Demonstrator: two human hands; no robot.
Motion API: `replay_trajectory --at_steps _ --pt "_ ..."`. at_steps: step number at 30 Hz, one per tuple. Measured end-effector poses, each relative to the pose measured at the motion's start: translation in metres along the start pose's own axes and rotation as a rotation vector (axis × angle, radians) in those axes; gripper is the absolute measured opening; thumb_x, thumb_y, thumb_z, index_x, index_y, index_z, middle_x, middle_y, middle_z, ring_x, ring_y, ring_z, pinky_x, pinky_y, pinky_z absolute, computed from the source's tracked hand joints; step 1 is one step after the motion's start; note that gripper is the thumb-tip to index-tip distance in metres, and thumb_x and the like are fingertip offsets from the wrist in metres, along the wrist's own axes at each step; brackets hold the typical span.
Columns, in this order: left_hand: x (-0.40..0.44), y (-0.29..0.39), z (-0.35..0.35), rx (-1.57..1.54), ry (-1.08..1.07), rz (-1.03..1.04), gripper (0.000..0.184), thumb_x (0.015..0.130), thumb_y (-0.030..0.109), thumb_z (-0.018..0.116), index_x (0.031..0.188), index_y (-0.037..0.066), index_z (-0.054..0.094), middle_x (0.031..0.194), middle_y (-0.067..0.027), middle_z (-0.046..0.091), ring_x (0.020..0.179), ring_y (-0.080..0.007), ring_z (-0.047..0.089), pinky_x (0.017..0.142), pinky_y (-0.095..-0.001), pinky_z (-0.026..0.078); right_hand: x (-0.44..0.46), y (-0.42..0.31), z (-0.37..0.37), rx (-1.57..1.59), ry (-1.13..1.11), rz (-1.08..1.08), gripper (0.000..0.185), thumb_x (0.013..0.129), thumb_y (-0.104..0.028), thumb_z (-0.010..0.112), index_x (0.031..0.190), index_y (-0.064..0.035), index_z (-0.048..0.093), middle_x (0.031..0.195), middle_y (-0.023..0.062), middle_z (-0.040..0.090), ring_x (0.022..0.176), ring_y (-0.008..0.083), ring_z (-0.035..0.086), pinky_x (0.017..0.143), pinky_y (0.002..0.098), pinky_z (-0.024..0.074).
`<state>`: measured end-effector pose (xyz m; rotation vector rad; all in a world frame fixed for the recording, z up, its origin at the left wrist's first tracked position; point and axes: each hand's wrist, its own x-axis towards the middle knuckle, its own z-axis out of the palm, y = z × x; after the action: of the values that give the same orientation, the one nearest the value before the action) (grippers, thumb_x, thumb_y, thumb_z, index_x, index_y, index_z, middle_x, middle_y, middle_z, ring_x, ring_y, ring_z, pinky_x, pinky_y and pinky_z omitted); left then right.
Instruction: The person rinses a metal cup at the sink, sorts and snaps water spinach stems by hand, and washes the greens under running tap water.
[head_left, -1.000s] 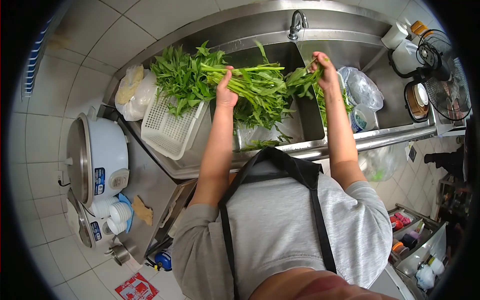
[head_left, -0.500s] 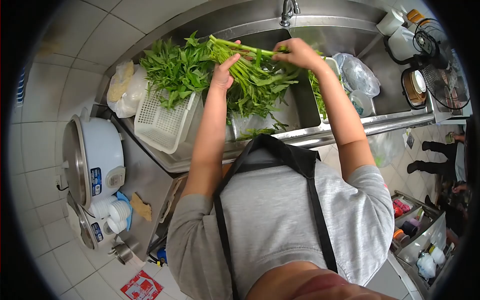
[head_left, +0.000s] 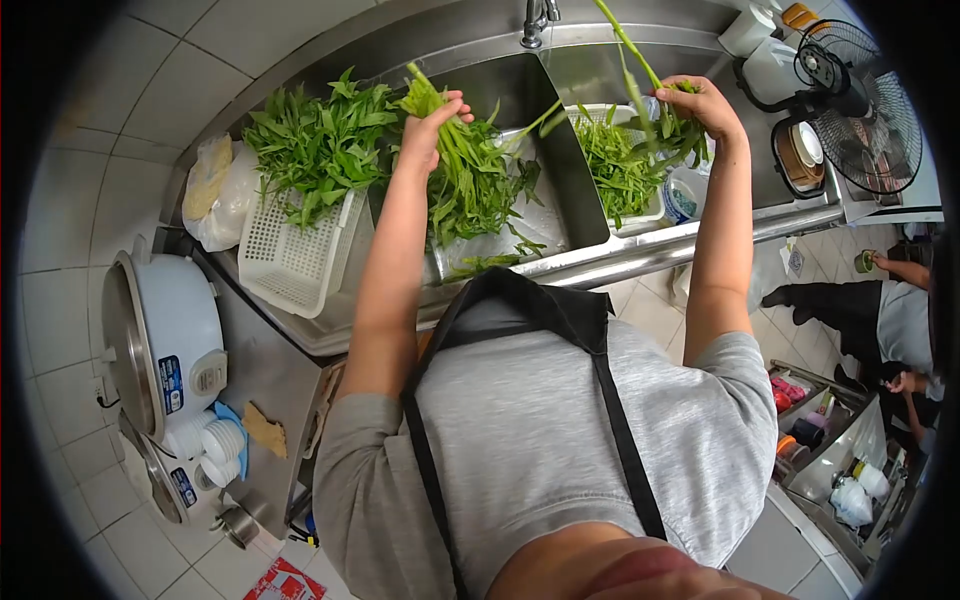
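Note:
My left hand (head_left: 430,128) is wrapped round a bunch of leafy green stems (head_left: 465,185), whose leaves hang over the left sink basin (head_left: 570,190). Over the right side of the sink, my right hand (head_left: 697,108) grips a long green stem (head_left: 632,45) with leaves dangling below the fingers. Beneath it, a white basket (head_left: 655,208) holds picked greens (head_left: 612,165). At the left, a heap of leafy greens (head_left: 318,140) lies on the back part of a white perforated basket (head_left: 290,250). More leaves lie at the bottom of the left basin.
A faucet (head_left: 537,22) stands at the back. Left are a plastic bag (head_left: 222,205), a large rice cooker (head_left: 180,330) and stacked white bowls (head_left: 222,440). A fan (head_left: 865,110) and a tub (head_left: 683,193) are at the right. Another person (head_left: 900,320) is at far right.
My right hand moved away from the bunch to the right, now with a long stem in it. My left hand still holds the bunch. The view has shifted, showing another person at right.

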<state>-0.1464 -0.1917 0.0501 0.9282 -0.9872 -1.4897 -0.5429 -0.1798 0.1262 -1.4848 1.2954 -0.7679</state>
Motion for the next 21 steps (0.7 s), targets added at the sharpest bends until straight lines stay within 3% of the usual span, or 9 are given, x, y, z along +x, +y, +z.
replay_trajectory --at_steps 2,3,11,14,16,17,18,21 --pt "0.001 -0.003 0.01 -0.008 -0.029 -0.023 0.028 0.076 0.012 0.064 0.099 -0.001 0.056 0.08 -0.0088 0.06 0.072 -0.0185 0.061 0.064 -0.0288 0.049 0.001 0.004 -0.006 0.079 0.012 0.025 0.021 0.075 -0.024 0.068 0.082 -0.0048 0.064 0.053 -0.0093 0.039 0.046 0.0021 0.028 0.043 0.02 0.0186" --pt "0.001 -0.004 0.017 0.012 -0.03 -0.024 0.027 0.075 0.012 0.064 0.097 -0.002 0.056 0.079 -0.009 0.059 0.07 -0.0185 0.06 0.064 -0.0287 0.049 0.003 0.007 -0.011 0.077 0.003 0.037 0.02 0.077 -0.023 0.066 0.086 -0.0049 0.064 0.058 -0.0089 0.045 0.048 0.0011 0.031 0.044 0.0184 0.0211" --pt "-0.002 -0.002 0.019 -0.055 -0.066 -0.045 0.023 0.076 0.011 0.063 0.096 0.0 0.058 0.073 -0.0055 0.057 0.064 -0.0149 0.057 0.06 -0.0271 0.048 0.005 0.038 -0.025 0.052 0.087 0.103 0.021 0.076 -0.025 0.067 0.083 -0.0057 0.064 0.055 -0.0082 0.043 0.046 0.0021 0.029 0.043 0.0198 0.0192" --pt "-0.004 -0.001 0.012 -0.066 -0.076 -0.018 0.023 0.077 0.012 0.061 0.097 0.001 0.058 0.072 -0.0046 0.056 0.064 -0.0145 0.056 0.059 -0.0269 0.047 0.017 0.065 -0.027 0.049 0.119 0.175 0.028 0.073 -0.027 0.069 0.085 -0.0028 0.064 0.059 -0.0043 0.048 0.048 0.0048 0.036 0.044 0.0216 0.0269" --pt "-0.005 -0.002 0.004 -0.04 -0.095 -0.017 0.027 0.079 0.013 0.058 0.103 0.0 0.054 0.073 -0.0036 0.054 0.067 -0.0146 0.055 0.063 -0.0299 0.047 0.031 0.094 -0.027 -0.446 0.349 0.111 0.037 0.07 -0.03 0.071 0.087 0.0012 0.062 0.065 0.0039 0.056 0.055 0.0125 0.048 0.052 0.0269 0.0389" --pt "-0.006 0.0 0.004 -0.046 -0.078 -0.008 0.027 0.08 0.013 0.058 0.103 0.0 0.054 0.073 -0.0036 0.053 0.067 -0.0147 0.054 0.065 -0.0307 0.047 0.029 0.078 -0.017 -0.596 0.345 0.162 0.04 0.068 -0.027 0.072 0.094 0.002 0.06 0.083 0.0077 0.061 0.07 0.0162 0.055 0.064 0.0299 0.0444" --pt "-0.006 0.0 0.003 -0.053 -0.062 0.003 0.027 0.08 0.013 0.057 0.104 0.0 0.054 0.073 -0.0036 0.053 0.067 -0.0148 0.054 0.066 -0.0316 0.047 0.028 0.067 -0.002 -0.595 0.34 0.167 0.04 0.068 -0.027 0.072 0.094 0.002 0.06 0.083 0.0077 0.061 0.07 0.0162 0.055 0.064 0.0299 0.0444" --pt "-0.007 -0.001 -0.003 -0.096 -0.051 0.027 0.027 0.079 0.012 0.058 0.102 -0.001 0.054 0.072 -0.0038 0.054 0.066 -0.0152 0.054 0.065 -0.0309 0.047 0.04 0.053 0.047 -0.697 0.059 0.008 0.033 0.065 -0.019 0.071 0.092 -0.0008 0.063 0.083 0.0129 0.064 0.072 0.0214 0.06 0.067 0.0325 0.0462"
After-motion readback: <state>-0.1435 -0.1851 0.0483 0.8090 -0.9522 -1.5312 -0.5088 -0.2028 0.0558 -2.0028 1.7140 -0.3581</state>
